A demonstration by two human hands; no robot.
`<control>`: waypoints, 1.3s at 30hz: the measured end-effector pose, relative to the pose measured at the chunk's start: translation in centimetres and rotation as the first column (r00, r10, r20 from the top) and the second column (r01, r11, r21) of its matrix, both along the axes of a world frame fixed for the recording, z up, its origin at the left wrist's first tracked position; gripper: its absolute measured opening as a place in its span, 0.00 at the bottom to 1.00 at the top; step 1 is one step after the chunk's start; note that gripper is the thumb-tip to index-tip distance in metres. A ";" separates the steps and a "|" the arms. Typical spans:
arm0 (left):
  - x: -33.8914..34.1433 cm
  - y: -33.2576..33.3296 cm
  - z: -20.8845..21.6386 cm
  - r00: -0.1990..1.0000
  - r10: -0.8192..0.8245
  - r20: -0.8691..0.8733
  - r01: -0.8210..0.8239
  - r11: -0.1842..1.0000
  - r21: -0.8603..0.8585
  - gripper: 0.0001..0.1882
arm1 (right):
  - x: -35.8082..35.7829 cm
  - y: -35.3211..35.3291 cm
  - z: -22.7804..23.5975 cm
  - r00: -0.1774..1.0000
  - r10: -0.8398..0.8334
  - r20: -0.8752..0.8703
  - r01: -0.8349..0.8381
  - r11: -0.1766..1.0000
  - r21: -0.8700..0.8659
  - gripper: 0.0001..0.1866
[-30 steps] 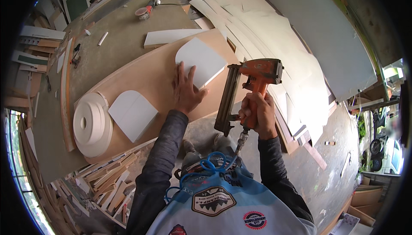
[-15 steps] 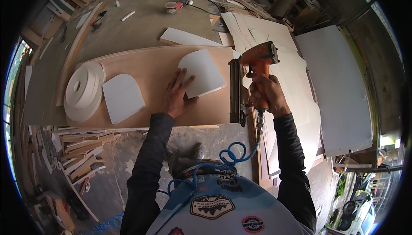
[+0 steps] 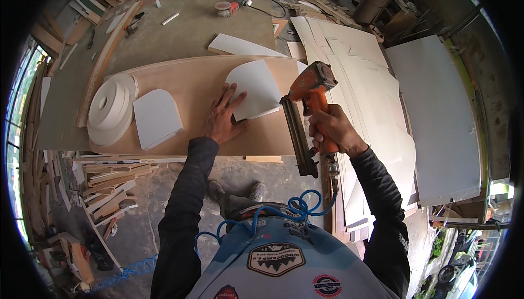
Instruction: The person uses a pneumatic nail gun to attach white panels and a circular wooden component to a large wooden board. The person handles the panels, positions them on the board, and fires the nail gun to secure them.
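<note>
My right hand (image 3: 334, 129) is wrapped round the handle of an orange nail gun (image 3: 311, 89). The gun's nose meets, or nearly meets, the right edge of a white panel (image 3: 255, 89) with rounded far corners; contact is hard to tell. A blue coiled air hose (image 3: 305, 203) runs from the gun's handle. My left hand (image 3: 222, 116) lies with spread fingers on the panel's left edge, thumb along its near edge. The panel rests on a brown wooden board (image 3: 194, 80). Left of it lies a similar white panel (image 3: 158, 119), beside stacked cream rounded pieces (image 3: 112, 108).
A sander (image 3: 226, 8) with a cord sits on the far table. A white strip (image 3: 245, 45) lies behind the board. Large white sheets (image 3: 355, 75) are stacked on the right. Wood offcuts (image 3: 112, 190) pile up below the table at the left.
The nail gun in my right hand has swung left and tilted, bringing its nose to the panel's right edge. My left hand stays on the panel; the whole view has shifted slightly.
</note>
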State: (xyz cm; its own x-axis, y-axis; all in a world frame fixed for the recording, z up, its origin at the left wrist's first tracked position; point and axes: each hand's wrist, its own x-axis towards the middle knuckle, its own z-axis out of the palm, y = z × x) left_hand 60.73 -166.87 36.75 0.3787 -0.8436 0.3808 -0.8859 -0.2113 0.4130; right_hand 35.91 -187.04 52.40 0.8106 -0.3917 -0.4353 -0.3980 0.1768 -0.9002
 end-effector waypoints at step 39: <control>-0.1 -0.4 0.1 1.000 0.015 -0.008 -0.015 1.000 -0.013 0.41 | 1.6 1.8 -0.4 0.997 0.067 0.035 -0.065 0.996 -0.062 0.11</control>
